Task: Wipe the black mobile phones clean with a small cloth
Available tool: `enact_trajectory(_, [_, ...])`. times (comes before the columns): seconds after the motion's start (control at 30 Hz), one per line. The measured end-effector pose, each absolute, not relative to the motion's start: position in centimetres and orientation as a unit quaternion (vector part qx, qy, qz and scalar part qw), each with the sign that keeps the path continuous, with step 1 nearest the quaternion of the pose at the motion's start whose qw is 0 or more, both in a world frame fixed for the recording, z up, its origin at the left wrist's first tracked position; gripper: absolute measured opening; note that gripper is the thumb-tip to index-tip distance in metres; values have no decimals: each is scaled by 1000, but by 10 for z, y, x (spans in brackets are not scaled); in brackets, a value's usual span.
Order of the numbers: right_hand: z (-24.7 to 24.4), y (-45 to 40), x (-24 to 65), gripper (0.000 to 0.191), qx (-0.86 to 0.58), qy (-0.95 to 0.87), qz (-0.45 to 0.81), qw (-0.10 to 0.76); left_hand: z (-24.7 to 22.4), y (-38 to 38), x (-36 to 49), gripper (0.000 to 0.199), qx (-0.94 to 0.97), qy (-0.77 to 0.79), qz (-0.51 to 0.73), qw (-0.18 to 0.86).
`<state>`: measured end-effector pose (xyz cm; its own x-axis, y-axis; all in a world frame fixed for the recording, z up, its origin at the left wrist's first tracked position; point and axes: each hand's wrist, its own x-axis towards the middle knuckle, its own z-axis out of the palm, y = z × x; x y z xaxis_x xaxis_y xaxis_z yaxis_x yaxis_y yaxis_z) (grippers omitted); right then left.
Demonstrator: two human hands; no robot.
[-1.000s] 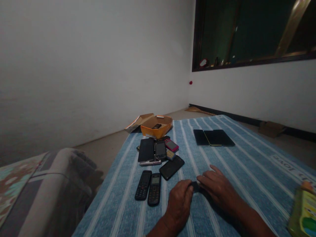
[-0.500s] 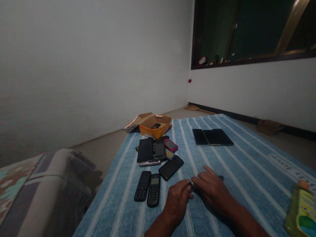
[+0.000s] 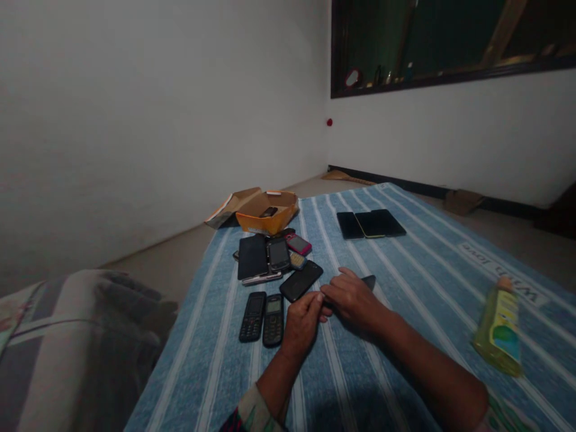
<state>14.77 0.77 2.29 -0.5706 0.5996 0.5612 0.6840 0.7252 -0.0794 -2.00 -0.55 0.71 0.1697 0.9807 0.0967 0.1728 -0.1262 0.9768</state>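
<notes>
My left hand (image 3: 302, 324) and my right hand (image 3: 353, 300) meet over the striped cloth, fingertips pressed together. The fingers of both are bent closed, and whatever is pinched between them is hidden. A dark, flat, rounded end of an object (image 3: 369, 281) pokes out past my right hand; the rest is covered. Left of my hands lie two keypad phones (image 3: 252, 316) side by side. A black smartphone (image 3: 301, 281) rests face-on just beyond my left hand. Behind it are a dark tablet-like slab (image 3: 252, 258), a grey-screened phone (image 3: 278, 254) and a pink phone (image 3: 299, 243).
An open orange box (image 3: 269, 223) with a small phone inside stands at the far end. Several dark slim devices (image 3: 371, 224) lie in a row at the far right. A yellow bottle (image 3: 499, 330) lies on the right. A draped fabric seat (image 3: 90, 336) is at left.
The camera view has shifted, so more of both forearms and the whole yellow bottle show. My hands stay together, with more of the dark object's end visible past my right hand.
</notes>
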Motion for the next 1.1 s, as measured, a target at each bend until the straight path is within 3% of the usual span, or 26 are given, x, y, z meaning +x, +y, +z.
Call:
enact_trajectory(0.33, [42,16,158,21,-358,-909,-69,200,13,-2,-19,36,628,469,423,456])
enact_trajectory(1.1, [48,17,209,26,-345,-922,-51,169,25,-6,-9,27,652,477,436,397])
